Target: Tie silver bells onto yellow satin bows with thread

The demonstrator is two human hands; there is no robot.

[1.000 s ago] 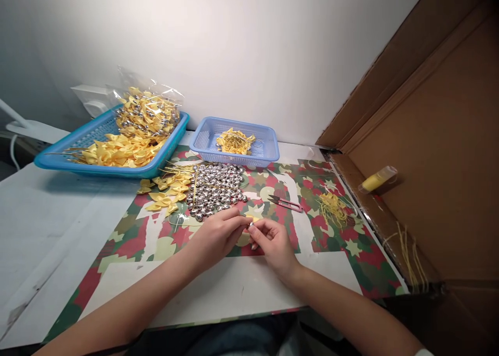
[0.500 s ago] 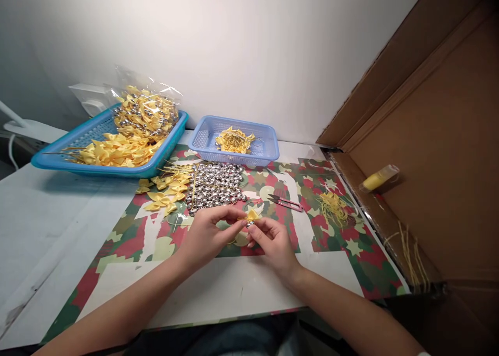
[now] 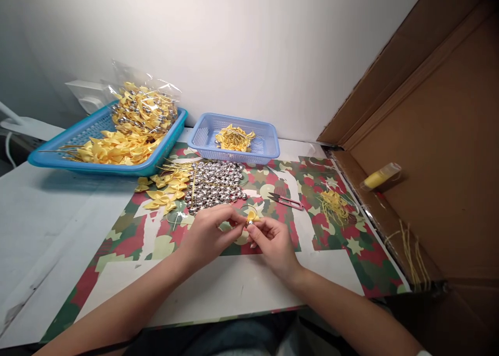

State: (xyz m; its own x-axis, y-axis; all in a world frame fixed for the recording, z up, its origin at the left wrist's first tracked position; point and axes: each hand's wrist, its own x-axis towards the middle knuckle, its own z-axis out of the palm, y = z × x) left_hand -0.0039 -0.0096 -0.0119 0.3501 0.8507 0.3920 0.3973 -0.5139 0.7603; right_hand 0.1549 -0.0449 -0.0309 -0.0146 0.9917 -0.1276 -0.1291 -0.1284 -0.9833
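Observation:
A small yellow ribbon bow point(image 3: 252, 216) with a silver jingle bell point(image 3: 249, 223) against its lower side is at my fingertips, just above the patterned sheet. My right hand point(image 3: 273, 241) pinches bow and bell between thumb and fingers. From the left, my left hand point(image 3: 214, 228) closes thumb and forefinger at the bow's edge; its fingertips partly hide what they grip. Beyond the hands lies a mass of silver bells point(image 3: 216, 184). Left of it are loose yellow bows point(image 3: 167, 192) with gold ties. Thread snips point(image 3: 286, 201) rest to the right.
A blue basket point(image 3: 163, 156) holds yellow bows and a clear bag point(image 3: 144, 109) of bows with bells. Beside it a smaller lilac-blue basket point(image 3: 234, 157) holds more. Yellow thread scraps point(image 3: 334, 205) lie right. A cardboard wall point(image 3: 429, 137) borders the right, with a yellow tube point(image 3: 381, 177) against it.
The bow has turned between my fingers and looks narrower. My left fingertips have drawn together at its left edge. The view has shifted slightly.

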